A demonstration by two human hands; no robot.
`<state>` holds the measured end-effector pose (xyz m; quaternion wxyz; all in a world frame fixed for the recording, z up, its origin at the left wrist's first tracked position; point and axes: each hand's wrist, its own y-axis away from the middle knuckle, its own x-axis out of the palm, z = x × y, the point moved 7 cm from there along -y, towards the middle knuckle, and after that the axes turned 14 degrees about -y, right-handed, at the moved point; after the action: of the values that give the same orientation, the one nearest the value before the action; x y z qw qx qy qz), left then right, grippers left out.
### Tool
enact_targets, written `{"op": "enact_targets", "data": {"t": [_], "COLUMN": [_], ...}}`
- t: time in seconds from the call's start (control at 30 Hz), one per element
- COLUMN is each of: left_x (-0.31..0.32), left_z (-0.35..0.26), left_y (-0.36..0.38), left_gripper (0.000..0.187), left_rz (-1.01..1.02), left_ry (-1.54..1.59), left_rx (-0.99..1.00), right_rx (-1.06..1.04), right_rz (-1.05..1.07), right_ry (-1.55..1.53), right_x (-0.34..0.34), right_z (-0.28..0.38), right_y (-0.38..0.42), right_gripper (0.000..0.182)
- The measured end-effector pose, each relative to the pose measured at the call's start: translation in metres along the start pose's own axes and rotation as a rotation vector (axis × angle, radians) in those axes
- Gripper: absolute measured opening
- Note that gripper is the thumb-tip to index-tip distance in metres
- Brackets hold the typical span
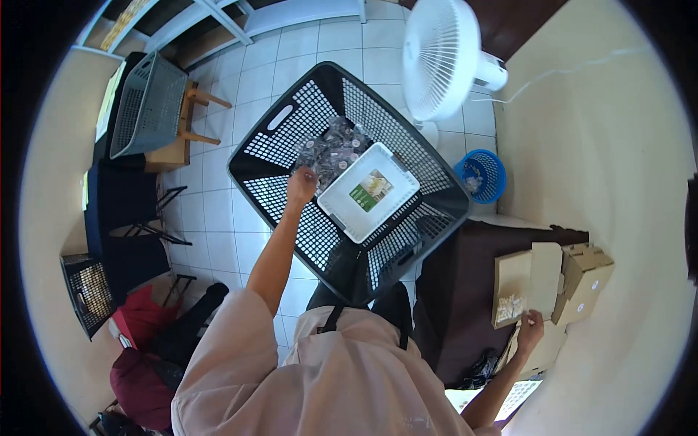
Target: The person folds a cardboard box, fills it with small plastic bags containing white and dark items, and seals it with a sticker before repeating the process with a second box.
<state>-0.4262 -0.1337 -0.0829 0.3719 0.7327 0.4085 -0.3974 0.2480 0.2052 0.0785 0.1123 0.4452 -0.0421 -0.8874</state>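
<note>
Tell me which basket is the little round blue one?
The small round blue plastic basket on the tiled floor beside the white fan. The big black basket and the grey basket are rectangular and much larger.

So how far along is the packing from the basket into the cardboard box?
Early to midway, it seems. Already done: some small packets lie in the open cardboard box. In hand: the left hand reaches into the heap of packets in the black basket; the right hand touches the box. Left: most of the heap.
</note>
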Motion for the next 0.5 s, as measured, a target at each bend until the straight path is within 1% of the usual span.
{"op": "enact_targets", "data": {"t": [0.03,0.07,0.1,0.17,0.2,0.23,0.27,0.3,0.33,0.37,0.4,0.43,0.5], "left_x": [0.007,0.021,0.043,0.1,0.099,0.097,0.101,0.108,0.137,0.14,0.142,0.152,0.173], "left_z": [0.019,0.041,0.062,0.124,0.122,0.112,0.106,0.106,0.127,0.125,0.122,0.128,0.141], "left_y": [-0.019,-0.04,-0.065,-0.097,-0.105,-0.111,-0.112,-0.112,-0.121,-0.127,-0.133,-0.141,-0.156], "left_gripper": [0.019,0.025,0.025,0.044,0.044,0.052,0.06,0.072,0.058,0.058,0.059,0.059,0.052], "left_rz": [-0.056,-0.111,-0.104,0.121,0.133,0.248,0.368,0.337,0.202,0.183,0.163,0.171,0.129], "left_ry": [-0.036,-0.072,-0.06,0.045,0.054,0.057,0.058,0.214,0.385,0.325,0.268,0.277,0.098], "left_rx": [-0.041,-0.081,-0.091,-0.508,-0.514,-0.578,-0.643,-0.75,-0.878,-0.872,-0.865,-0.869,-0.645], "right_rx": [-0.03,-0.002,0.027,0.16,0.237,0.311,0.31,0.356,0.399,0.399,0.354,0.306,0.307], "right_rz": [0.002,-0.013,-0.028,0.042,0.059,0.076,0.075,0.135,0.191,0.186,0.226,0.267,0.303], "right_ry": [0.006,0.004,0.002,-0.021,-0.135,-0.251,-0.236,-0.212,-0.194,-0.181,-0.143,-0.107,-0.135], "right_x": [0.002,0.005,0.009,0.024,0.029,0.038,0.045,0.062,0.084,0.096,0.111,0.127,0.153], "right_z": [0.018,0.024,0.029,0.05,0.016,-0.017,0.001,0.041,0.076,0.1,0.124,0.149,0.208], "right_y": [0.014,0.028,0.043,0.075,0.094,0.106,0.111,0.126,0.136,0.139,0.14,0.136,0.131], "right_gripper": [0.021,0.02,0.019,0.019,0.019,0.019,0.019,0.018,0.018,0.018,0.018,0.017,0.017]}}
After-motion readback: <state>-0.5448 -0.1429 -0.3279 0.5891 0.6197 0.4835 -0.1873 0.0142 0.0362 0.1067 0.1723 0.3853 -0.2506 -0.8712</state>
